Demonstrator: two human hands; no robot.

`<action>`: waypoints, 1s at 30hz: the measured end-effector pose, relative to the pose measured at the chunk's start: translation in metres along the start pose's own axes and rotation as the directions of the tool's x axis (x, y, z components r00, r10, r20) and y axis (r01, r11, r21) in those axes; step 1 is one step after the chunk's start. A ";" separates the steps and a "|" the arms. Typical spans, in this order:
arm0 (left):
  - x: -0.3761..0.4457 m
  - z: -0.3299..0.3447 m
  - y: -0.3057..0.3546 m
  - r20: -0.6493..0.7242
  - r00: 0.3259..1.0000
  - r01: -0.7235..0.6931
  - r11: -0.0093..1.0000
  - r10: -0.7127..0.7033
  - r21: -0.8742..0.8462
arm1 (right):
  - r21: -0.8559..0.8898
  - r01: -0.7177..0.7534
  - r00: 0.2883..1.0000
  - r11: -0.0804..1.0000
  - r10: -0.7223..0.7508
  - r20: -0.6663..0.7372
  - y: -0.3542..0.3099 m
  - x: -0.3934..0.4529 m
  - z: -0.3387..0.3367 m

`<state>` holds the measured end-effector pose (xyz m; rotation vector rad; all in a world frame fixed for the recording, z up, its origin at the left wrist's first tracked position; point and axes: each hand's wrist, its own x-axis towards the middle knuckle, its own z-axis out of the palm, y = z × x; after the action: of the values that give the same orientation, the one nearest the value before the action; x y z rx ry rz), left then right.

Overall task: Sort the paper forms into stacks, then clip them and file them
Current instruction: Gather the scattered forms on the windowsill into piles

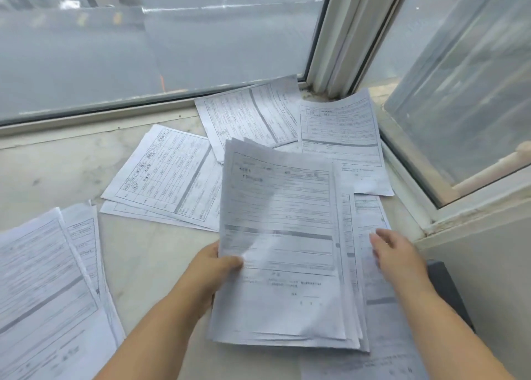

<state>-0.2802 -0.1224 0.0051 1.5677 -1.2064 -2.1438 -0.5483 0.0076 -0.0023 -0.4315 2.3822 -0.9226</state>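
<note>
My left hand (pixel 214 267) grips the left edge of a thick sheaf of printed forms (pixel 283 253), lifted off the marble sill with the thumb on top. My right hand (pixel 395 254) lies flat, fingers apart, on loose forms (pixel 370 218) to the right of the sheaf. Other forms lie spread on the sill: a stack at the near left (pixel 43 293), a pair in the middle (pixel 166 175), one at the back (pixel 250 115), and one by the window corner (pixel 342 138).
The marble sill (pixel 71 167) is bounded by frosted window panes and a white frame (pixel 324 63) at the back and right. An opened window sash (pixel 459 120) juts in at the right. A dark object (pixel 445 287) sits beside my right forearm.
</note>
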 end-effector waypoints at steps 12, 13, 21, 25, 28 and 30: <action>0.003 0.041 -0.028 -0.179 0.939 -0.191 0.878 0.293 0.439 | 0.020 -0.121 0.977 0.992 0.116 0.181 -0.019 -0.013 0.029; 0.000 0.037 -0.029 -0.177 0.944 -0.182 0.888 0.278 0.423 | 0.032 -0.093 0.975 0.995 0.084 0.205 -0.018 -0.022 0.028; -0.059 -0.040 -0.022 -0.171 0.967 -0.189 0.982 0.189 0.020 | 0.572 -0.168 0.822 0.803 -0.206 0.531 -0.067 -0.095 0.027; -0.106 -0.106 -0.025 -0.412 0.883 -0.252 0.968 0.225 -0.010 | 0.392 0.015 0.741 0.920 -0.273 0.614 -0.103 -0.137 0.090; -0.138 -0.170 -0.033 -0.605 0.757 -0.277 0.960 0.249 0.047 | 0.264 0.097 0.719 0.960 -0.251 0.648 -0.123 -0.180 0.153; -0.157 -0.209 -0.041 -0.670 0.696 -0.236 0.963 0.260 0.128 | 0.224 0.138 0.693 0.965 -0.256 0.674 -0.132 -0.207 0.192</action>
<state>-0.0229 -0.1022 0.0640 1.8331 -1.0938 -1.1833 -0.2562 -0.0886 0.0473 -0.8254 1.5677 -0.8303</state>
